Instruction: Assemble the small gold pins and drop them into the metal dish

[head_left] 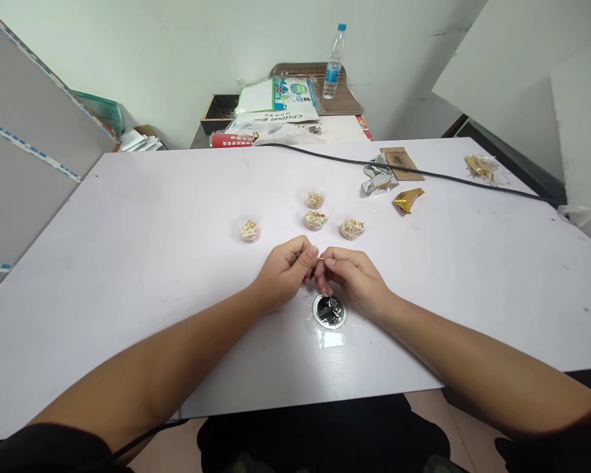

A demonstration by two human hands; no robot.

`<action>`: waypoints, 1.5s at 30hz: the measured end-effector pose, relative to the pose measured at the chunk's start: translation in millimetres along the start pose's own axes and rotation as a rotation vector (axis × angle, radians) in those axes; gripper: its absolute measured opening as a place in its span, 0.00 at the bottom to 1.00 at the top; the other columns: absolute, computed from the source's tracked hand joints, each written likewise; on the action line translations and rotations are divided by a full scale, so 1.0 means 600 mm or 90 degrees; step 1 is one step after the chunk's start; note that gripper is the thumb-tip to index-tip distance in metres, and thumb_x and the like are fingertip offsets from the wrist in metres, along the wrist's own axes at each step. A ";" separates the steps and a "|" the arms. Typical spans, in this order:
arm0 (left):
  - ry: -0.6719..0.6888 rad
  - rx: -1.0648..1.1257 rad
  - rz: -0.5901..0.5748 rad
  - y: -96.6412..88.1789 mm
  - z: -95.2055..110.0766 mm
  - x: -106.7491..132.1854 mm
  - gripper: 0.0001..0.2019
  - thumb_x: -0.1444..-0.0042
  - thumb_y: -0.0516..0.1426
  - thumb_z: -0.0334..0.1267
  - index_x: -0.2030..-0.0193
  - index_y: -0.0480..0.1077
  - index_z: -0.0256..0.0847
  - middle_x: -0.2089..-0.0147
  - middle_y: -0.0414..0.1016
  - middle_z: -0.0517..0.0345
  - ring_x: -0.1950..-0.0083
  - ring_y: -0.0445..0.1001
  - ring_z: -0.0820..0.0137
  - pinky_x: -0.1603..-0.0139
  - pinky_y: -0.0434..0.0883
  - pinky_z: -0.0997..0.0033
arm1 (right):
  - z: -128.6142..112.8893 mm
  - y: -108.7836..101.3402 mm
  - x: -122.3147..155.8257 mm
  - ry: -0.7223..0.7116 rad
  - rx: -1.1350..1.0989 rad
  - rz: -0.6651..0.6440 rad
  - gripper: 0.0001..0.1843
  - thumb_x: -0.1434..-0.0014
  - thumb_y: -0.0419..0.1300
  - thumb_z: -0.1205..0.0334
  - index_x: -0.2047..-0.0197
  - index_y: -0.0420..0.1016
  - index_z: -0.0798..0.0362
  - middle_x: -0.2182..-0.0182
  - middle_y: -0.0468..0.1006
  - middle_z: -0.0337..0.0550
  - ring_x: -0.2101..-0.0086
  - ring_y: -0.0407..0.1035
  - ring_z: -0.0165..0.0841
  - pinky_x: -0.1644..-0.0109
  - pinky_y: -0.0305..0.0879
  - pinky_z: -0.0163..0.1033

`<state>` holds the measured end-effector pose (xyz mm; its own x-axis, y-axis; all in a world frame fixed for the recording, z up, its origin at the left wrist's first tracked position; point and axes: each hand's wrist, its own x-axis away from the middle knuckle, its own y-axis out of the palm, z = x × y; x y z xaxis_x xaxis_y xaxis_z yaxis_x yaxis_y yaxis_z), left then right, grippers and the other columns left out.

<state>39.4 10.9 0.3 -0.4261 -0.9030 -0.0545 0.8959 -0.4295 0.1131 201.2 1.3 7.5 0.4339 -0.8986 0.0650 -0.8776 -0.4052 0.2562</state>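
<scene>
My left hand [286, 268] and my right hand [350, 279] meet over the middle of the white table [152, 249]. Both pinch a tiny gold pin [320, 260] held between their fingertips. Just below the hands lies a small round clear dish [329, 310] with dark metal parts in it. Beyond the hands stand several small clear dishes of gold pins: one at the left [249, 230], two in the middle [315, 220] [314, 199], one at the right [352, 228].
A black cable [423, 172] runs across the table's far side. A gold foil bag [408, 199], a silver foil bag [377, 180] and a brown packet [400, 162] lie at the far right. A water bottle [333, 62] and papers [276, 102] sit behind the table.
</scene>
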 end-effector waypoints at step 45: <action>0.073 -0.197 0.074 0.006 0.001 -0.001 0.15 0.36 0.53 0.43 0.72 0.63 0.38 0.78 0.67 0.63 0.75 0.62 0.77 0.72 0.60 0.75 | 0.014 -0.016 -0.003 -0.034 0.096 -0.023 0.21 0.37 0.56 0.47 0.73 0.70 0.56 0.81 0.69 0.38 0.79 0.63 0.28 0.73 0.59 0.36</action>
<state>42.7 9.8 1.1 -0.3181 -0.9323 -0.1722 0.9407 -0.2877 -0.1799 207.3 5.5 -3.5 0.4576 -0.8891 0.0064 -0.8841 -0.4542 0.1102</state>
